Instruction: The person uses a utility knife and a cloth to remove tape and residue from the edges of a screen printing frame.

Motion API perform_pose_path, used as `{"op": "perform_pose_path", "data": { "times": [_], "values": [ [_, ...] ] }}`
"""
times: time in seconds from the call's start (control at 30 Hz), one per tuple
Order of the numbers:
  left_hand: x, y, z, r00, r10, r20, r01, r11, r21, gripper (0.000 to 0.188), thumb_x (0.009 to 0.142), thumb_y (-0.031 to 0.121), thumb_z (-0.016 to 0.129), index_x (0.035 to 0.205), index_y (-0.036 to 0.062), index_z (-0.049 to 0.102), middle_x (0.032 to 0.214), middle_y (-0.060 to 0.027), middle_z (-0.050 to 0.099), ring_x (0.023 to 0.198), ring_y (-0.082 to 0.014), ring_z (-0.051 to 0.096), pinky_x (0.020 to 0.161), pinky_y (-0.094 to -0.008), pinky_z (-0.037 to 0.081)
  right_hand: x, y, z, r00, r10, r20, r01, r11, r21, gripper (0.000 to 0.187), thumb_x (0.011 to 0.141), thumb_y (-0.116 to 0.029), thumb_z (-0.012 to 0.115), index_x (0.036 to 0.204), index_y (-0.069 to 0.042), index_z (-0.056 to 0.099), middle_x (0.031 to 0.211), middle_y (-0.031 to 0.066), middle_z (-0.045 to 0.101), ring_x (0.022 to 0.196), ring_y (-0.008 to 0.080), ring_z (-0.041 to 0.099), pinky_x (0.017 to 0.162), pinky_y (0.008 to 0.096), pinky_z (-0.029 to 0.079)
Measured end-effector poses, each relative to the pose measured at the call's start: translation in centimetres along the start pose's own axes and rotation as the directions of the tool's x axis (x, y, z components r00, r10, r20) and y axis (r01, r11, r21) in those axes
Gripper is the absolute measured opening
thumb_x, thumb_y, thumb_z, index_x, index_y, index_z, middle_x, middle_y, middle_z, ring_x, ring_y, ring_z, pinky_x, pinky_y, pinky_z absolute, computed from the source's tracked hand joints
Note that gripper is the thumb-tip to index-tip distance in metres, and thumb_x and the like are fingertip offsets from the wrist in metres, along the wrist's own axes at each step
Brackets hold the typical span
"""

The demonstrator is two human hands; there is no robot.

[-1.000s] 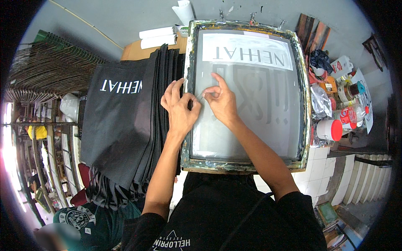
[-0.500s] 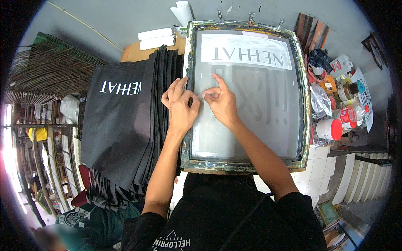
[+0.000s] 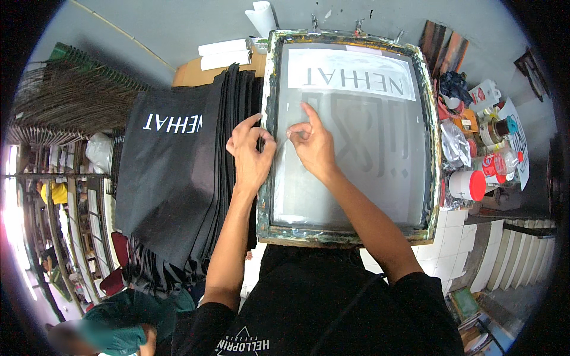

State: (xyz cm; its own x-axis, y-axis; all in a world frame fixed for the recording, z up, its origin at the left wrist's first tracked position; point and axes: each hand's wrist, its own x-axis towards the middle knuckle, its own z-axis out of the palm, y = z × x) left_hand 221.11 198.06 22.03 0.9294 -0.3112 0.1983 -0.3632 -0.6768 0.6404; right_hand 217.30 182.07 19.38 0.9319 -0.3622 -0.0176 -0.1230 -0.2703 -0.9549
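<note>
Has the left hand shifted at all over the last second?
Yes. The left hand has slid slightly left, off the grey mesh and onto the left rail of the paint-stained wooden screen frame, toward the stacked black fabric bags.

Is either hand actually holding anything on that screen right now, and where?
Cannot be told: both the left hand and right hand pinch at the screen frame's left inner edge, too small to resolve.
</note>
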Motion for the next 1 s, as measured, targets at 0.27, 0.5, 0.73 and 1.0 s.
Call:
{"op": "perform_pose_path", "data": {
  "times": [0.27, 0.5, 0.73, 1.0],
  "values": [
    [0.8, 0.8, 1.0, 0.992, 0.127, 0.022, -0.129, 0.986, 0.102, 0.012, 0.083, 0.019, 0.071, 0.089, 0.0087, 0.071, 0.145, -0.0131, 0.053, 0.137, -0.0297, 0.042, 0.112, -0.0466, 0.021, 0.0, 0.2, -0.5, 1.0, 0.027, 0.0, -0.027, 0.999, 0.019, 0.075, 0.085, -0.005, 0.069, 0.152, -0.008, 0.035, 0.095, 0.0062, 0.076, 0.068, 0.02, 0.067, 0.071, 0.0321, 0.054],
    [0.9, 0.8, 0.9, 0.995, 0.085, 0.048, -0.085, 0.996, -0.016, 0.011, 0.083, 0.013, 0.067, 0.088, 0.0039, 0.07, 0.141, -0.0155, 0.054, 0.138, -0.0323, 0.04, 0.112, -0.0491, 0.019, 0.2, -0.3, -0.7, 0.996, -0.054, -0.076, 0.057, 0.998, 0.028, 0.081, 0.082, -0.005, 0.071, 0.153, -0.007, 0.031, 0.107, 0.0072, 0.075, 0.066, 0.0193, 0.066, 0.069, 0.0319, 0.055],
    [0.8, 0.9, 1.0, 0.992, 0.109, 0.057, -0.11, 0.994, 0.009, 0.012, 0.084, 0.014, 0.066, 0.089, 0.0041, 0.07, 0.142, -0.0156, 0.053, 0.138, -0.0316, 0.04, 0.11, -0.0478, 0.021, 1.7, -0.2, -1.4, 0.985, -0.153, 0.082, 0.147, 0.986, 0.074, 0.081, 0.084, 0.002, 0.072, 0.153, -0.009, 0.031, 0.101, 0.0058, 0.075, 0.057, 0.0061, 0.05, 0.058, 0.0242, 0.047],
    [0.5, 1.2, 0.9, 0.998, 0.059, 0.018, -0.06, 0.995, 0.085, 0.014, 0.087, 0.017, 0.067, 0.095, 0.0066, 0.071, 0.146, -0.0153, 0.052, 0.137, -0.0287, 0.044, 0.113, -0.0455, 0.021, 1.5, 0.0, -0.5, 0.989, -0.137, 0.06, 0.138, 0.99, -0.023, 0.074, 0.088, 0.001, 0.068, 0.152, -0.009, 0.033, 0.092, 0.0055, 0.074, 0.06, 0.0086, 0.052, 0.06, 0.026, 0.047]
  ]
}}
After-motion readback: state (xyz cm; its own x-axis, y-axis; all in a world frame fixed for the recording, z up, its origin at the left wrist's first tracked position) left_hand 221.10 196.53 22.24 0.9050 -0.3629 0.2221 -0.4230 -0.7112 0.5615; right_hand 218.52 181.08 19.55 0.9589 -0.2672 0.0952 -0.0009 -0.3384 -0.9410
